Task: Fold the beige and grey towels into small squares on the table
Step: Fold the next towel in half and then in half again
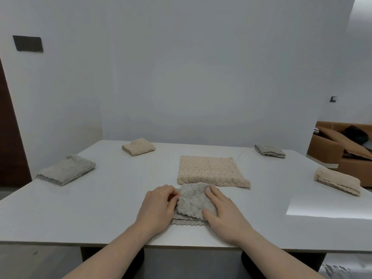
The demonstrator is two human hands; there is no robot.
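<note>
Head view. White table [112, 198], near edge at the bottom of frame. A small folded grey towel [191, 204] lies near the front edge at centre, between the 2 hands, with scalloped layers showing along its near side.

Left hand [157, 208]: at the towel's left edge, fingers curled and pinching the upper layer at that edge. Palm rests on the table just left of the towel.

Right hand [223, 212]: laid flat on the towel's right part, fingers straight and slightly spread, pointing away from the body, pressing the cloth down. Thumb lies across the towel's near right corner.

Just beyond the grey towel, touching or nearly touching its far edge, lies a larger beige towel [211, 172], flat in a broad square, not yet folded small.

4 more folded towels sit well apart around the table:
- grey folded towel [66, 171], left edge of table
- beige folded towel [138, 147], far left
- small grey folded towel [269, 151], far right
- beige folded towel at right edge [338, 181]

Background: plain white wall [191, 77] with a dark plate [27, 43] high on the left; brown cardboard boxes [342, 150] to the right beyond the table.
</note>
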